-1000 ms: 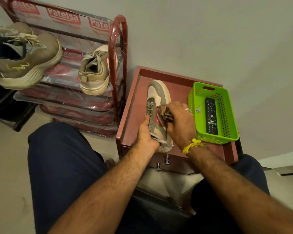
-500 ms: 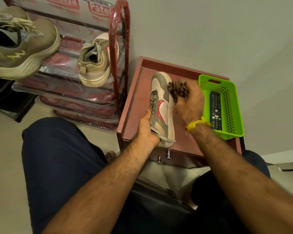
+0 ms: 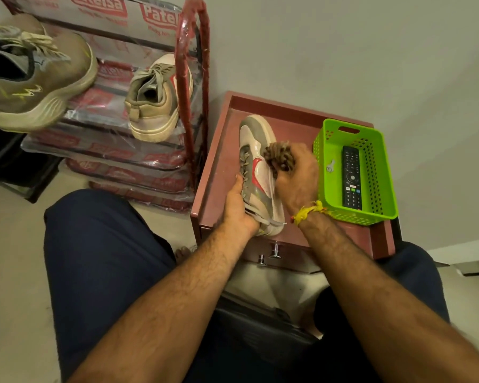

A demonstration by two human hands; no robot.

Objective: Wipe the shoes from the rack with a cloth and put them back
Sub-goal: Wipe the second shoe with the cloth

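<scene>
1. The left hand (image 3: 238, 208) grips the heel end of a grey and off-white lace-up sneaker with a red side patch (image 3: 256, 172); its fingers curl over the collar and laces while the palm cups the back of the shoe.
2. The sneaker is tipped on its side, toe pointing away from the person, and lies over the top of a low reddish-brown wooden cabinet with a raised rim (image 3: 219, 161). Whether its sole rests on that surface cannot be told.
3. The right hand (image 3: 296, 178) is closed in a fist around a bunched brown patterned cloth (image 3: 278, 158). The wad sticks out of the fist on the thumb side and presses against the sneaker's side, just beyond the red patch and toward the toe.
4. So the shoe lies between the two hands: held at the heel on the left, touched by the cloth at mid-length on the right.
5. A yellow thread band (image 3: 309, 212) is tied round the right wrist.
6. Just right of the right hand, on the same cabinet top, stands a bright green perforated plastic basket (image 3: 382, 172) with a black remote control (image 3: 351, 176) lying in it.
7. To the left stands a red metal shoe rack wrapped in clear printed plastic (image 3: 190, 78). A matching grey and off-white sneaker (image 3: 155, 106) sits on one shelf, heel toward the camera, and a large olive-brown running shoe with a pale sole (image 3: 36, 81) sits at the far left.
8. The person's dark blue trouser legs (image 3: 100, 261) fill the foreground.
</scene>
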